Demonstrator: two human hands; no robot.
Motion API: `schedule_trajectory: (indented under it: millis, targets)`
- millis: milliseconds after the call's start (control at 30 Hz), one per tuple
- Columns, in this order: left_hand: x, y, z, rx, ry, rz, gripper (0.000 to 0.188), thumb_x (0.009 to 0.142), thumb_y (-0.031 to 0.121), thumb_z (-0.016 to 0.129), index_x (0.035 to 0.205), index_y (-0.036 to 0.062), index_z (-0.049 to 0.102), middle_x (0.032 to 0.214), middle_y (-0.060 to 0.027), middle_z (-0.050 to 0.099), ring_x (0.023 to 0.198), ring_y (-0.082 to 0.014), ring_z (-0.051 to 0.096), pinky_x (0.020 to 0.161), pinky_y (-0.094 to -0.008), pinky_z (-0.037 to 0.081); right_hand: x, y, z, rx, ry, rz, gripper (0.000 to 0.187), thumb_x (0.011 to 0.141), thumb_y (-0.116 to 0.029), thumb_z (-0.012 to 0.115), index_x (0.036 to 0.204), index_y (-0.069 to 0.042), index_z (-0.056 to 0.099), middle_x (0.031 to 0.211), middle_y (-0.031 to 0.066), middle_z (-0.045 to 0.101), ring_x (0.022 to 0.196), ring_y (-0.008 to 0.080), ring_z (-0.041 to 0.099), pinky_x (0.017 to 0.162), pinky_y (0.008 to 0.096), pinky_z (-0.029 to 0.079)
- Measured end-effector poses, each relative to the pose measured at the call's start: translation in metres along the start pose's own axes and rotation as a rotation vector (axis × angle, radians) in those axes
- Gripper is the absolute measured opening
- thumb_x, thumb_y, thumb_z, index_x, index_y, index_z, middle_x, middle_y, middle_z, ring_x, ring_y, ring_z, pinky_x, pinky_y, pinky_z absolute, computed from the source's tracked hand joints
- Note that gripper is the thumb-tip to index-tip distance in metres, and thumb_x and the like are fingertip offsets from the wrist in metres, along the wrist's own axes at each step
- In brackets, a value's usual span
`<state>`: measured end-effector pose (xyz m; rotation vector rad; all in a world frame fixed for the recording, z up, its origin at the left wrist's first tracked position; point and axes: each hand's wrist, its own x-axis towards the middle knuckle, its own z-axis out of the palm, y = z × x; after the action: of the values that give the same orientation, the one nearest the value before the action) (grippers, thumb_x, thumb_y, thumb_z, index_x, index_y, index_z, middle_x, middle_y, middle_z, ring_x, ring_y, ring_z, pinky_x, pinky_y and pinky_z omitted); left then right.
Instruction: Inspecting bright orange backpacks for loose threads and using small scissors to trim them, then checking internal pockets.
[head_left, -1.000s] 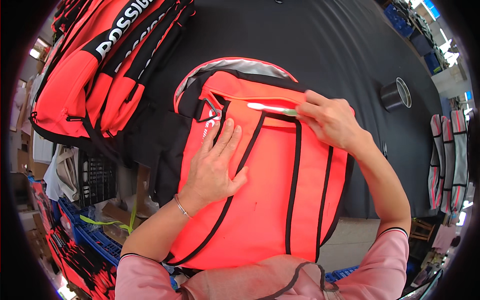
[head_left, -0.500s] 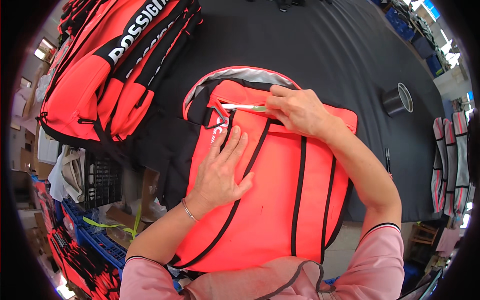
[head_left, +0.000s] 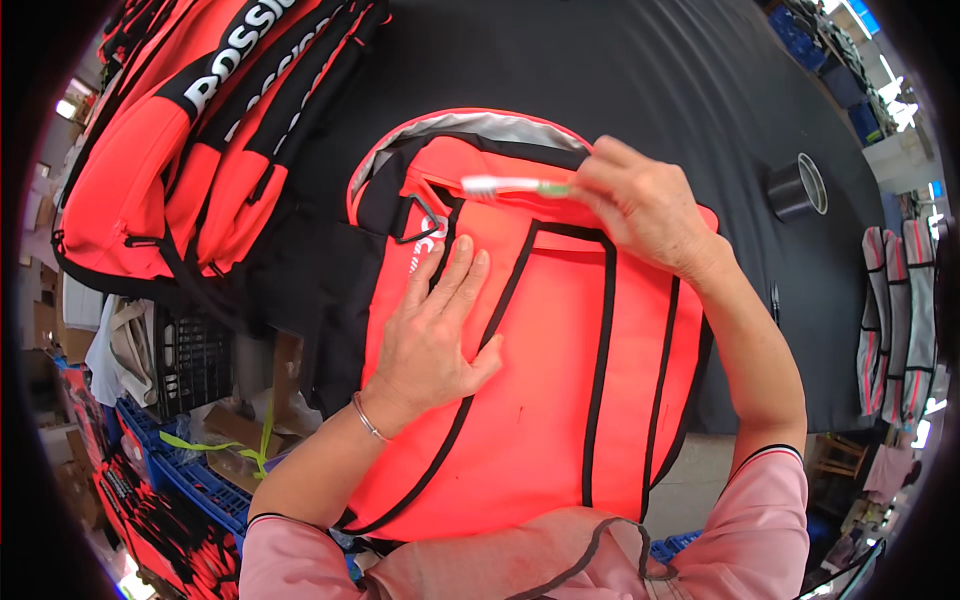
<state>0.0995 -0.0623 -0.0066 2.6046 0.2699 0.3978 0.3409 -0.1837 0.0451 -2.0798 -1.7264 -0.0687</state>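
Note:
A bright coral-red backpack (head_left: 540,400) with black trim lies on the black-covered table in front of me. Its top flap curves open at the far end, showing a grey lining (head_left: 480,127). My left hand (head_left: 430,335) rests flat on the fabric, fingers spread, just below a black strap ring (head_left: 420,220) and some white lettering. Pinched in my right hand (head_left: 645,205) is a toothbrush (head_left: 510,186) with a green-and-white handle. Its white head, slightly blurred, points left over the upper part of the bag, near the ring. Whether the bristles touch the fabric I cannot tell.
Several similar red-and-black backpacks (head_left: 130,180) are stacked at the far left. A dark metal can (head_left: 797,188) and a pen-like object (head_left: 775,303) sit on the table (head_left: 680,90) at right. Grey straps (head_left: 895,320) hang beyond its right edge; a black crate (head_left: 195,365) stands lower left.
The toothbrush in my right hand has lifted away from the fold and shifted slightly right and up. My left hand stays flat on the bag. The view has shifted a little.

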Motion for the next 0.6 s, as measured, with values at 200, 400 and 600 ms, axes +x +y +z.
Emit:
schedule_trajectory:
  millis: [200,400,600]
  targets:
    - [-0.007,-0.003,0.001,0.006,0.014,0.006,0.077,0.071,0.021,0.073,0.141,0.0007,0.048,0.15,-0.0168,0.042,0.134,-0.0415,0.042,0.104,-0.0437,0.046,-0.045,0.017,-0.031,-0.11,-0.229,0.003,0.01,0.088,-0.016,0.065,0.086,-0.007,0.061,0.085,0.005,0.053,0.064,0.0266,0.059,0.053,0.0385,0.047]
    - [0.001,0.004,0.006,-0.021,-0.02,-0.005,0.078,0.071,0.018,0.074,0.142,0.0014,0.046,0.149,-0.019,0.041,0.137,-0.0404,0.039,0.11,-0.0444,0.039,-0.043,0.015,-0.016,-0.098,-0.159,-0.01,0.003,0.086,-0.01,0.063,0.086,-0.008,0.061,0.089,0.0062,0.055,0.06,0.0276,0.059,0.049,0.0399,0.046]
    - [-0.006,-0.017,-0.001,0.032,0.017,0.045,0.077,0.076,0.016,0.075,0.145,0.0042,0.043,0.153,-0.0169,0.038,0.142,-0.0366,0.033,0.116,-0.0463,0.027,-0.073,0.017,-0.039,-0.129,-0.107,0.122,0.013,0.089,-0.021,0.062,0.09,-0.008,0.06,0.091,0.0068,0.055,0.075,0.0293,0.061,0.058,0.0401,0.049]
